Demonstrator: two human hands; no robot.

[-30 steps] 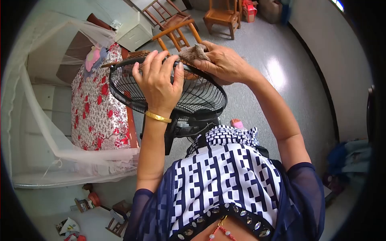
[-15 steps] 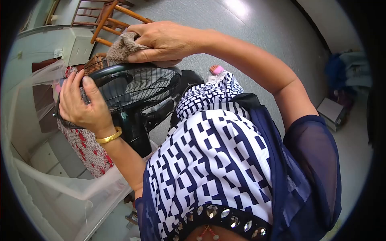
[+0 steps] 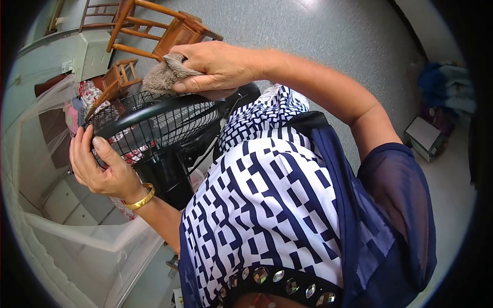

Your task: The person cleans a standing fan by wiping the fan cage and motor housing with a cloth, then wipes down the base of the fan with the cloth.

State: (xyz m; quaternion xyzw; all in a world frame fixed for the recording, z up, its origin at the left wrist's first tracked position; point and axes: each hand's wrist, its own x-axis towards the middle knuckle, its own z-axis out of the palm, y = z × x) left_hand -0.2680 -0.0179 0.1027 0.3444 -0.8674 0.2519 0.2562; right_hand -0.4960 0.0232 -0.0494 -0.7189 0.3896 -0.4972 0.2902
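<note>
A black fan [image 3: 165, 123] with a wire cage stands before me, its rim tilted up. My left hand [image 3: 105, 172], with a gold bangle at the wrist, holds the left edge of the cage, the thumb on the near side and the fingers along the outer side. My right hand [image 3: 218, 66] grips a grey-brown cloth [image 3: 163, 77] at the top of the rim. The cloth is bunched between thumb and fingers and touches the rim. Part of the cloth is hidden under the palm.
Beyond the fan are a wooden chair [image 3: 179, 36] and a smaller wooden seat [image 3: 120, 77]. A pale cabinet [image 3: 95, 54] stands at the upper left. White netting [image 3: 110, 238] hangs at the left. At the right, a box [image 3: 423, 134] lies below blue cloths [image 3: 436, 84].
The view has swung, so the fan and both hands appear farther left. My left hand has gone from the top of the rim to its left edge. The cloth remains in my right hand.
</note>
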